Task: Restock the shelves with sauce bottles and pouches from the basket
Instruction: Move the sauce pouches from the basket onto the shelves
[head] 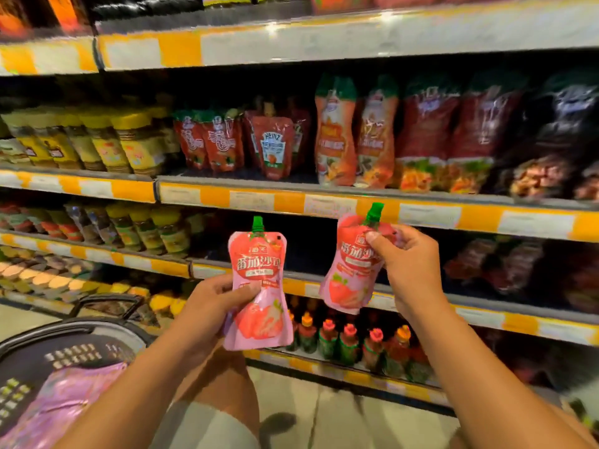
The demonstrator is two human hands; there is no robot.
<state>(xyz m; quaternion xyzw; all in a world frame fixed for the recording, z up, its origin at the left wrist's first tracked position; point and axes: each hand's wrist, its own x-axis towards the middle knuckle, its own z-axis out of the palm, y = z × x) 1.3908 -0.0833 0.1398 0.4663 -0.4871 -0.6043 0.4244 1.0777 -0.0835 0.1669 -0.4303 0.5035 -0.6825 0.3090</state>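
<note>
At the lower left, nearest the camera, a dark basket point(48, 354) sits by the person's legs with pink pouches point(61, 400) lying inside it. Above it, the left hand point(210, 306) pinches a pink tomato-sauce pouch point(257, 290) at its left edge, thumb across the front, so this grip is pressed onto the pack, which stands upright with its green cap on top. The right hand point(411, 264) has its grip curled round the upper part of a second pink pouch point(351, 264), tilted with its cap leaning right, held in front of the yellow-striped shelf edge point(421, 215). Beyond, red Heinz pouches point(274, 150) and tall squeeze bottles point(335, 134) stand on that shelf, and small capped bottles point(348, 345) line a lower shelf.
</note>
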